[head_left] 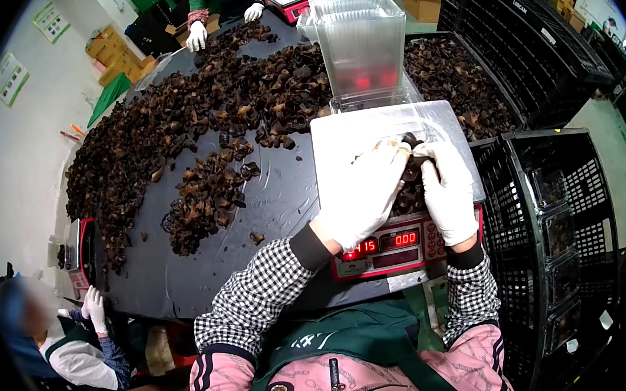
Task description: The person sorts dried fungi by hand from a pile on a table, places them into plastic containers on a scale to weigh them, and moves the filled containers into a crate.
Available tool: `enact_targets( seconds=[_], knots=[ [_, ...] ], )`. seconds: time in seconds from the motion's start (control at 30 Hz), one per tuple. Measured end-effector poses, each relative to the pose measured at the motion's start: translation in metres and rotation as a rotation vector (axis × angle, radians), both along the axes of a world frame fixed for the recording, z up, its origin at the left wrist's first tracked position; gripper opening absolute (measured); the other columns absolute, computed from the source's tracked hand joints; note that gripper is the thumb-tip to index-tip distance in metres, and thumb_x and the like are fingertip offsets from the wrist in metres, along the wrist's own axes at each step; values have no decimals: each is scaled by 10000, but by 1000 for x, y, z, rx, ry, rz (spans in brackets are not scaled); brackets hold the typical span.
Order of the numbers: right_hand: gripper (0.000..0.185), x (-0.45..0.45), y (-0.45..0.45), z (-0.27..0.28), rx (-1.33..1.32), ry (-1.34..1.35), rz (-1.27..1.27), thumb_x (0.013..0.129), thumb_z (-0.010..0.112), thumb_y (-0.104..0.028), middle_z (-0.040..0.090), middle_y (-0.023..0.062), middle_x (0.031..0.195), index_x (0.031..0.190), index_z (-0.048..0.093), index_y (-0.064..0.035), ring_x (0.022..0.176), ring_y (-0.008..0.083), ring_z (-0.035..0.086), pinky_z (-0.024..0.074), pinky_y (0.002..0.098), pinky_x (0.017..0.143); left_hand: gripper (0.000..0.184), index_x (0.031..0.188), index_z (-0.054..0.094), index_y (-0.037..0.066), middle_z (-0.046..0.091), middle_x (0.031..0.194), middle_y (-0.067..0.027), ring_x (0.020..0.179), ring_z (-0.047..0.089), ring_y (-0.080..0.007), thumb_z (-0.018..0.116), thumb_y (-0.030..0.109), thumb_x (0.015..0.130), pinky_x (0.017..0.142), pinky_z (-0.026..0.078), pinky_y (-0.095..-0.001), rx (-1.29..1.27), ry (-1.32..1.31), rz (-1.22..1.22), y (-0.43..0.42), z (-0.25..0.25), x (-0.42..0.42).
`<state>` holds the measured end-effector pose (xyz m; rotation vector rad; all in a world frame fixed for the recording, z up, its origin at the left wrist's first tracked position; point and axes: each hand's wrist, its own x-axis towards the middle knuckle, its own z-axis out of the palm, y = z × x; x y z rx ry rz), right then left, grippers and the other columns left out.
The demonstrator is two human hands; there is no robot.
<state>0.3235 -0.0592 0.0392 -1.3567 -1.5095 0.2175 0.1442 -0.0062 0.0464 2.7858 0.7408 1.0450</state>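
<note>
Both my hands wear white gloves and meet over the metal pan of a digital scale (340, 135). Between them lie dark brown wood ear mushrooms (410, 193), partly covered by my fingers; whether a tray sits under them is hard to see. My left hand (373, 189) covers the pile's left side, its fingertips closed at a dark piece near the top. From the right, my right hand (449, 189) bends its fingers inward onto the same mushrooms. Red digits glow on the scale's display (379, 246) below my wrists.
Stacked clear plastic trays (360, 36) stand behind the scale. Loose mushrooms (217, 105) spread over the dark table (276, 192). Black crates (519, 50) rise at right; another crate (596, 198) holds filled trays. Co-workers with gloved hands (196, 36) are at the far side and lower left.
</note>
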Motion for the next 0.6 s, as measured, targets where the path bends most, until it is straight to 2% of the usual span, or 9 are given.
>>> enact_targets(
  seconds=[0.13,0.23,0.3,0.33,0.43,0.47,0.53,0.57,0.6],
  knots=[
    [194,4,-3,11,36,153,-9,942,544,79,686,78,1075,1076,663,4,1006,173,656,505,299,946,593,1439,496,-12,548,1402,-258,1315,537,-390,680,161,903,1134,405,-464,-26,57,-4,2,2,-4],
    [187,6,-7,18,5,577,-18,973,508,25,689,105,1156,1081,661,26,1069,168,655,515,299,974,693,1521,423,25,445,1511,-294,1408,446,-421,684,192,902,1188,338,-472,-160,42,-20,-6,18,-10],
    [198,12,-3,11,143,903,77,960,486,21,683,143,1103,1088,635,41,999,203,680,572,333,898,734,1552,406,60,380,1565,-312,1455,392,-434,688,203,889,1216,291,-474,-298,-31,-72,-5,21,-16],
    [228,15,-6,14,133,1021,87,968,467,-36,678,171,1135,1126,608,48,1025,274,691,586,405,928,658,1507,472,43,443,1528,-287,1437,417,-423,676,168,894,1207,306,-468,-372,-111,-87,-6,20,-17],
    [321,38,-9,5,123,1328,254,952,482,-157,666,206,1207,1182,603,33,1053,345,679,587,433,863,506,1413,569,23,563,1439,-202,1405,465,-367,621,44,910,1195,328,-449,-473,-285,-86,-3,12,-26],
    [361,43,-12,5,109,1395,313,941,488,-154,667,193,1211,1227,597,36,1070,341,678,584,415,836,499,1413,567,36,574,1431,-195,1386,494,-355,603,26,916,1181,354,-435,-482,-282,-55,1,11,-31],
    [368,42,-16,14,103,1436,327,954,519,-192,680,179,1169,1225,620,35,1002,298,678,571,378,787,462,1403,590,29,604,1429,-166,1352,558,-285,557,2,943,1147,407,-367,-687,-421,-31,2,11,-35],
    [361,44,-15,11,86,1407,314,962,525,-205,684,165,1136,1211,632,34,975,277,671,559,364,762,439,1358,636,44,619,1406,-156,1334,569,-265,598,12,921,1144,414,-366,-727,-469,-37,4,9,-36],
    [356,46,-14,11,69,1378,302,971,531,-218,688,151,1104,1198,643,33,948,257,663,548,350,738,437,1344,647,51,621,1401,-157,1330,571,-266,612,15,910,1144,415,-369,-656,-390,-32,5,12,-36]
  ],
)
